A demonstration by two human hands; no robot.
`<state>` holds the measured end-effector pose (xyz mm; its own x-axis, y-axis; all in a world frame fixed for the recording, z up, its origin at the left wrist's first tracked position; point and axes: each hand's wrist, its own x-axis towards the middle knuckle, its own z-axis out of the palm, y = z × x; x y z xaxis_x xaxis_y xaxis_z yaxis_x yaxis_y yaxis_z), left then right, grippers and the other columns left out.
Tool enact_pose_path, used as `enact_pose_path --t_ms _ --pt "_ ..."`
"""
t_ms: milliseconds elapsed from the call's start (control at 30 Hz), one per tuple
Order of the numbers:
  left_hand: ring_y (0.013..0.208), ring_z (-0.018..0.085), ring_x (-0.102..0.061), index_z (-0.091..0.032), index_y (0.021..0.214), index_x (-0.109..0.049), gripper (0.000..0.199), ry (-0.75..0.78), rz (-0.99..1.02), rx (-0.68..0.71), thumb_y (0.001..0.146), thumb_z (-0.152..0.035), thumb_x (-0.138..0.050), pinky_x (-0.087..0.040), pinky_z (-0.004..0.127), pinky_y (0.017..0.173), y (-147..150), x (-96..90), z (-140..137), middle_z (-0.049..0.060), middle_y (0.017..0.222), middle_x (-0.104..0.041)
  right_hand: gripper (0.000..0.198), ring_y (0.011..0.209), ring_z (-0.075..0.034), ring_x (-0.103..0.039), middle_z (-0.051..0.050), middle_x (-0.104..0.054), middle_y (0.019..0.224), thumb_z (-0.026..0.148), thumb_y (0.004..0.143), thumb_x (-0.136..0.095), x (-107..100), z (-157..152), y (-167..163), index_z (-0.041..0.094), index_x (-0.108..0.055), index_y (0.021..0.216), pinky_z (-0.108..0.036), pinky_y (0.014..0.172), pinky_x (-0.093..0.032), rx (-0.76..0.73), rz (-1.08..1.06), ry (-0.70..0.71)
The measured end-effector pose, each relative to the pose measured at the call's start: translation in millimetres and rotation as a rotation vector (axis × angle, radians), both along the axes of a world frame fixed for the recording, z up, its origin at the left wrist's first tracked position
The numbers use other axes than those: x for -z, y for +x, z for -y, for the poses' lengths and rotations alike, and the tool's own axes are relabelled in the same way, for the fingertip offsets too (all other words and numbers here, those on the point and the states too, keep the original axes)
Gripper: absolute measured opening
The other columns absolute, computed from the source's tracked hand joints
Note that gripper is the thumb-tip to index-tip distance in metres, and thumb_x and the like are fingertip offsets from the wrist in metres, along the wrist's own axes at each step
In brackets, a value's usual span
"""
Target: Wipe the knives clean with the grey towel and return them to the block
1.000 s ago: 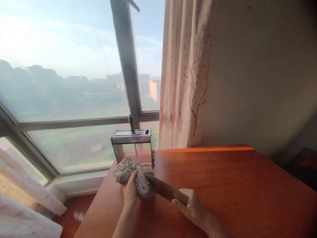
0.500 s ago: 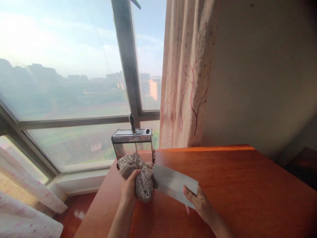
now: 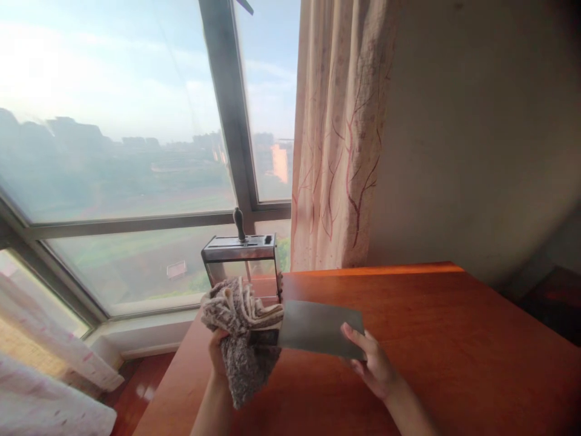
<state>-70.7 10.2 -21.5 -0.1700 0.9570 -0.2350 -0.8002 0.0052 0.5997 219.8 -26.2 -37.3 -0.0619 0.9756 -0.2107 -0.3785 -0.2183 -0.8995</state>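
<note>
My left hand grips a speckled grey-brown cloth, bunched around the near end of a broad cleaver blade. The flat grey blade faces me, held level just above the reddish wooden table. My right hand holds the blade's right end, fingers on its face and lower edge. The cleaver's handle is hidden under the cloth. Behind the cloth stands a clear knife block with a metal top and one dark knife handle sticking up from it.
The table's left corner is near the knife block, with floor below. A large window fills the left; a patterned curtain hangs beside a plain wall. Pale fabric lies at the lower left.
The blade has turned from edge-on to flat face toward me and is now level. The cloth has opened up and shifted left along the blade, with its folds now showing.
</note>
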Motion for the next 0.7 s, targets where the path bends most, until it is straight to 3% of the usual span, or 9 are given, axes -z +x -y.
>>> enact_pose_path --t_ms 200,333,467,700 --pt "0.112 0.026 -0.063 -0.028 0.116 -0.064 0.038 0.124 0.037 0.004 0.081 -0.040 -0.054 -0.043 0.039 0.103 13.2 2.8 -3.0 0.005 0.096 -0.077 0.034 0.047 -0.010 -0.042 0.003 -0.053 0.061 0.054 0.072 -0.069 0.9 -0.3 -9.8 0.023 -0.055 0.072 -0.022 0.043 -0.030 0.044 0.014 -0.058" --pt "0.101 0.023 -0.069 -0.028 0.119 -0.062 0.038 0.193 0.184 0.036 0.084 -0.042 -0.053 -0.041 0.037 0.105 29.4 2.2 -6.7 0.003 0.095 -0.078 0.044 0.045 -0.011 -0.043 0.004 -0.049 0.051 0.064 0.078 -0.057 0.5 1.1 -13.9 0.021 -0.054 0.067 -0.025 0.046 -0.035 -0.025 0.250 0.082" --pt "0.091 0.021 -0.071 -0.020 0.116 -0.064 0.035 0.105 0.206 0.002 0.087 -0.037 -0.053 -0.044 0.033 0.101 41.4 -3.6 -6.1 0.004 0.084 -0.078 0.053 0.042 -0.011 -0.043 0.005 -0.043 0.041 0.068 0.082 -0.047 -3.9 4.7 -23.0 0.021 -0.048 0.059 -0.024 0.046 -0.033 -0.151 0.378 0.247" --pt "0.100 0.027 -0.068 -0.022 0.108 -0.066 0.028 -0.040 0.128 -0.118 0.085 -0.033 -0.055 -0.051 0.035 0.093 33.3 -15.8 -3.6 0.005 0.081 -0.076 0.052 0.041 -0.011 -0.043 0.005 -0.045 0.044 0.070 0.078 -0.051 -15.7 7.8 -15.6 0.020 -0.050 0.062 -0.024 0.043 -0.033 -0.144 0.363 0.258"
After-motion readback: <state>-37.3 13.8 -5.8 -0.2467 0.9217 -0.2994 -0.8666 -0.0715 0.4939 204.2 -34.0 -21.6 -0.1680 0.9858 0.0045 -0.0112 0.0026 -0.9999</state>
